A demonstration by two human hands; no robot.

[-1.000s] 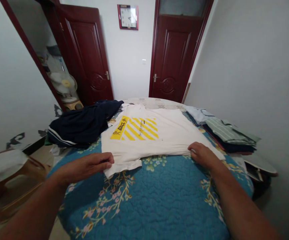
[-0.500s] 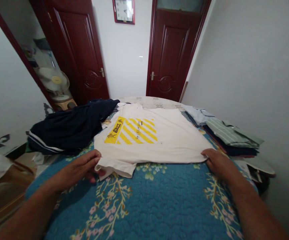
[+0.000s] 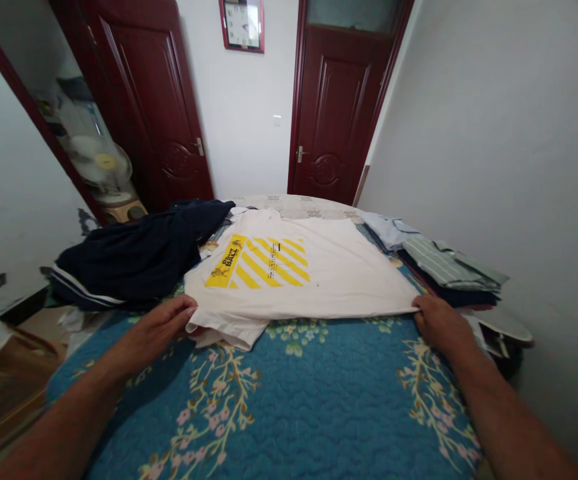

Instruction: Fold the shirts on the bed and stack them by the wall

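A white T-shirt (image 3: 349,273) with a yellow striped print lies sideways across the table, its neckline at the far left. My left hand (image 3: 166,325) pinches the shirt at its near left corner, beside the sleeve that hangs toward me; some of its fingers are hidden. At the near right corner, my right hand (image 3: 441,325) grips the hem between thumb and fingers. The near edge between both hands runs almost straight. Beneath the shirt is a blue quilted cover (image 3: 333,400) with a flower pattern.
A heap of dark navy clothing (image 3: 123,263) sits to the left. On the right is a stack of folded clothes, a green striped shirt (image 3: 443,263) among them. A round stool (image 3: 506,328) stands beyond the right edge. Behind are two dark red doors and a fan (image 3: 103,163).
The shirt's near edge has been drawn straighter and slightly lifted at the right corner. My left fingers have closed more on the left corner. The view has shifted slightly.
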